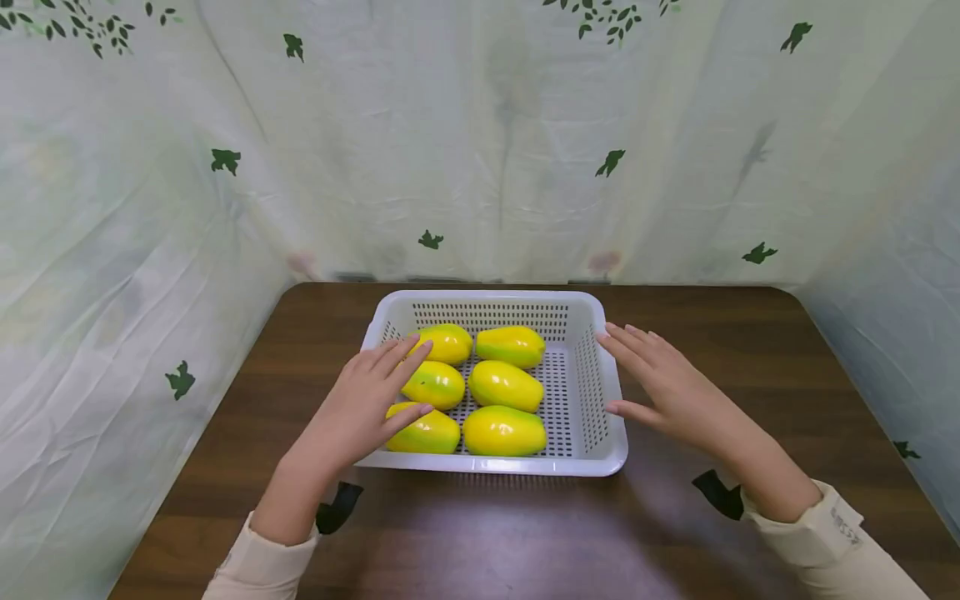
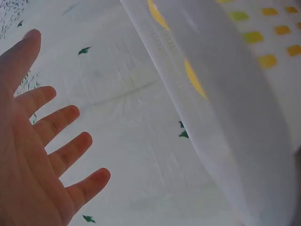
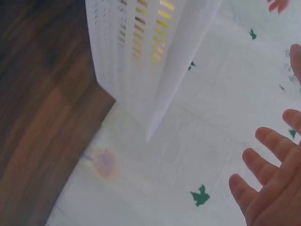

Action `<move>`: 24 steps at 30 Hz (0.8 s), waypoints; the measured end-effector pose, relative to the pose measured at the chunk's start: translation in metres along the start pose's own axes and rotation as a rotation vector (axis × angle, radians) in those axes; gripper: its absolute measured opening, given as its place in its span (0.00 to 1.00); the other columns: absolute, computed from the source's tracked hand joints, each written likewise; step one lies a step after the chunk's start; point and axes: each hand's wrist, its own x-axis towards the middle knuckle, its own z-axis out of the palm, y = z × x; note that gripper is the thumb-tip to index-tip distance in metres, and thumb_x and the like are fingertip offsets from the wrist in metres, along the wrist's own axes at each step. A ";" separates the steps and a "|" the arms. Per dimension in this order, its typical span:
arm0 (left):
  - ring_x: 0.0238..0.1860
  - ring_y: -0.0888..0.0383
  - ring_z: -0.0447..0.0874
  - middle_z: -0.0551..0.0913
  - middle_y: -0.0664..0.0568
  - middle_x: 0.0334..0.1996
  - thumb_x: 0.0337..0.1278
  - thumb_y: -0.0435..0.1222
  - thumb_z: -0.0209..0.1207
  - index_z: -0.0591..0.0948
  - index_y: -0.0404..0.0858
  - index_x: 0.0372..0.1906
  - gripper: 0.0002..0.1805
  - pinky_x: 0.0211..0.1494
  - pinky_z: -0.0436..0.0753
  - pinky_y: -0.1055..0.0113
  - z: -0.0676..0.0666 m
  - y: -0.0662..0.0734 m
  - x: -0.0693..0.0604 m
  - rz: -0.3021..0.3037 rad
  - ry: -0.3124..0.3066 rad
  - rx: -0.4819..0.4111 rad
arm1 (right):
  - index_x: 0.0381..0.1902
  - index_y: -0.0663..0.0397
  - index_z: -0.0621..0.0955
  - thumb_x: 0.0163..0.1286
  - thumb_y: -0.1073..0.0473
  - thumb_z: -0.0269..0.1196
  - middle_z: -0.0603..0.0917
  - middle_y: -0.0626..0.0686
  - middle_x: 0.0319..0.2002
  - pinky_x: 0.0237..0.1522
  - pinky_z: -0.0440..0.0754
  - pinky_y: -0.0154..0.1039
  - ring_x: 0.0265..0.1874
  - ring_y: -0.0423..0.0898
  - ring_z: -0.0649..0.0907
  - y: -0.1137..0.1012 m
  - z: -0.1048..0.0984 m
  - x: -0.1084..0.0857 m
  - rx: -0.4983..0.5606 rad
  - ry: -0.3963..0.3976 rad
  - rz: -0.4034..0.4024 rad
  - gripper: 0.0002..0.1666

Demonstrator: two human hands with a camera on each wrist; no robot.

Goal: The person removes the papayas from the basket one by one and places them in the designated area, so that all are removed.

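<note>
A white perforated basket [image 1: 525,467] holds several yellow-green fruits, such as the front one [image 1: 504,431], in two columns toward its left and middle. My left hand [image 1: 360,408] is over the basket's left side, fingers spread and holding nothing. At the right rim is my right hand [image 1: 675,396], its fingers extended and its grasp empty; the head view does not settle whether it touches the rim. In the left wrist view, the left hand [image 2: 42,136] shows apart from the basket wall [image 2: 225,94]. The right wrist view has the right hand [image 3: 277,174] away from the basket [image 3: 136,61].
The basket stands on a dark brown wooden table [image 1: 495,533]. Behind and beside the table hangs a pale curtain [image 1: 480,167] with green bird and leaf prints. Dark bands [image 1: 341,507] show near both wrists.
</note>
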 end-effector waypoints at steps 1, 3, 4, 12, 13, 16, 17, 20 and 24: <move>0.64 0.45 0.53 0.57 0.47 0.66 0.52 0.53 0.57 0.55 0.45 0.69 0.41 0.62 0.54 0.47 0.000 -0.002 -0.002 -0.013 0.008 -0.003 | 0.69 0.51 0.55 0.55 0.45 0.64 0.58 0.58 0.66 0.64 0.49 0.51 0.64 0.57 0.57 -0.001 0.002 0.001 0.007 0.000 -0.001 0.49; 0.63 0.45 0.54 0.58 0.46 0.66 0.51 0.51 0.59 0.56 0.43 0.68 0.41 0.61 0.56 0.46 0.001 -0.005 -0.006 -0.045 0.029 -0.015 | 0.69 0.51 0.55 0.55 0.46 0.65 0.58 0.57 0.66 0.62 0.53 0.53 0.64 0.57 0.57 -0.004 0.005 0.003 0.026 0.002 -0.001 0.49; 0.63 0.44 0.55 0.58 0.46 0.65 0.51 0.50 0.59 0.57 0.43 0.68 0.41 0.61 0.57 0.45 0.002 -0.007 -0.009 -0.060 0.042 -0.020 | 0.68 0.51 0.55 0.55 0.47 0.65 0.59 0.57 0.66 0.61 0.55 0.54 0.63 0.56 0.58 -0.005 0.007 0.004 0.036 0.002 -0.001 0.49; 0.61 0.42 0.58 0.61 0.41 0.63 0.50 0.46 0.61 0.59 0.39 0.66 0.39 0.57 0.61 0.41 0.014 -0.021 -0.027 -0.216 0.104 -0.073 | 0.68 0.53 0.57 0.55 0.47 0.65 0.59 0.55 0.66 0.59 0.60 0.54 0.63 0.52 0.59 -0.016 0.024 0.011 0.132 -0.022 0.019 0.47; 0.60 0.42 0.58 0.61 0.40 0.62 0.50 0.45 0.61 0.59 0.38 0.66 0.39 0.57 0.61 0.41 0.015 -0.022 -0.029 -0.238 0.111 -0.080 | 0.68 0.52 0.57 0.55 0.48 0.65 0.58 0.55 0.66 0.59 0.60 0.54 0.63 0.52 0.59 -0.017 0.025 0.012 0.148 -0.030 0.029 0.47; 0.59 0.39 0.59 0.61 0.38 0.62 0.51 0.43 0.61 0.60 0.36 0.66 0.38 0.56 0.62 0.40 0.018 -0.024 -0.035 -0.306 0.139 -0.110 | 0.68 0.51 0.56 0.56 0.48 0.65 0.57 0.53 0.67 0.60 0.59 0.53 0.64 0.51 0.58 -0.020 0.031 0.013 0.186 -0.059 0.057 0.47; 0.59 0.39 0.59 0.61 0.38 0.62 0.51 0.42 0.61 0.60 0.36 0.66 0.38 0.55 0.62 0.40 0.019 -0.025 -0.037 -0.326 0.147 -0.123 | 0.69 0.50 0.55 0.57 0.48 0.64 0.57 0.52 0.67 0.60 0.59 0.53 0.64 0.51 0.58 -0.020 0.034 0.013 0.196 -0.065 0.063 0.47; 0.58 0.37 0.60 0.62 0.37 0.61 0.53 0.41 0.60 0.60 0.35 0.65 0.36 0.55 0.63 0.39 0.023 -0.028 -0.042 -0.387 0.163 -0.166 | 0.69 0.50 0.55 0.57 0.48 0.64 0.57 0.52 0.67 0.60 0.59 0.52 0.64 0.51 0.59 -0.021 0.041 0.015 0.229 -0.069 0.071 0.47; 0.56 0.35 0.60 0.62 0.36 0.60 0.55 0.40 0.58 0.60 0.36 0.65 0.34 0.52 0.65 0.38 0.032 -0.032 -0.049 -0.478 0.154 -0.234 | 0.69 0.49 0.55 0.58 0.49 0.63 0.58 0.53 0.66 0.60 0.60 0.50 0.64 0.51 0.59 -0.024 0.048 0.018 0.285 -0.081 0.093 0.45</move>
